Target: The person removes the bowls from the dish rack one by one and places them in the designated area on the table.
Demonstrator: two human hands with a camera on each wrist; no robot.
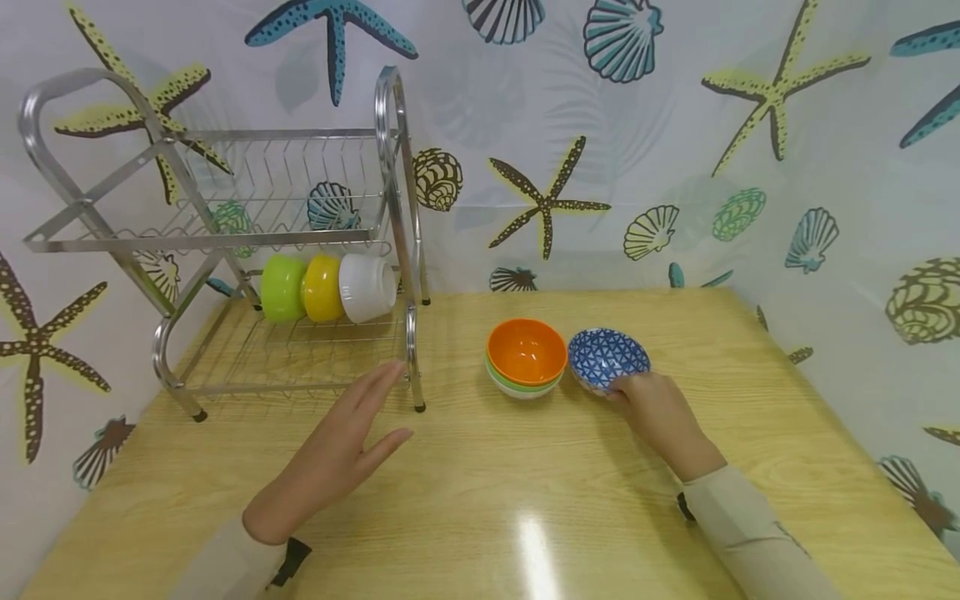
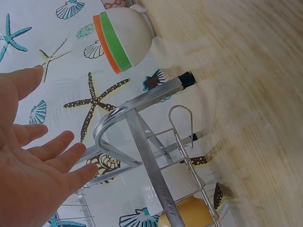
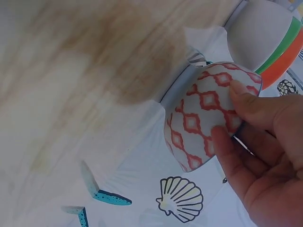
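Observation:
My right hand [image 1: 660, 417] pinches the near rim of a patterned bowl [image 1: 606, 354], blue and white on the inside. In the right wrist view, the outside [image 3: 201, 116] shows red diamonds on white, with thumb and fingers over the rim. Just left of it stands a stack of bowls, an orange bowl [image 1: 527, 352] on top, green and white below. My left hand [image 1: 330, 454] hangs over the table with fingers extended, holding nothing, near the right front leg of a metal dish rack [image 1: 285, 243]. In the left wrist view, the left hand [image 2: 42, 175] is spread beside the rack.
On the rack's lower tier, a green bowl [image 1: 282, 288], a yellow bowl [image 1: 322, 288] and a white bowl [image 1: 367, 288] stand on edge in a row. The upper tier [image 1: 277, 200] is bare wire. A sea-life patterned cloth [image 1: 472, 108] hangs behind the wooden table [image 1: 450, 500].

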